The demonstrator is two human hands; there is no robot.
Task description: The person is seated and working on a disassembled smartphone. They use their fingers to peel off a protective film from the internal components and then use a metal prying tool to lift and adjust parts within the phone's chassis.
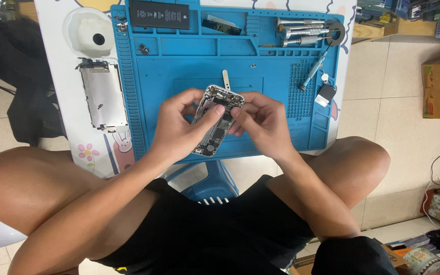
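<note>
Your left hand (pixel 176 130) is wrapped around the opened phone body (pixel 216 121), thumb lying across its exposed insides, fingers curled under the near edge. Your right hand (pixel 260 122) comes in from the other side, thumb and forefinger pinched together right at the upper middle of the phone; whether they grip some small part there is too fine to tell. Both hands are touching the phone, so neither has to travel. It's lifted just above the blue repair mat (pixel 179 76), and its long axis runs tilted, top end up and to the right, bottom end down toward your left wrist.

Just beyond the phone's top end, a pale flat pry tool (pixel 226 79) lies on the mat, nearer your right fingertips than your left. Further out, a black battery (pixel 159 14) sits in the mat's top tray, with metal screwdriver handles (pixel 301 31) in the tray to the right and a blue-handled screwdriver (pixel 312 71) lying diagonally below them. Off the mat to your left, the detached screen panel (pixel 103 94) lies on the white table (pixel 57 66), below a white round dish (pixel 90 31).
</note>
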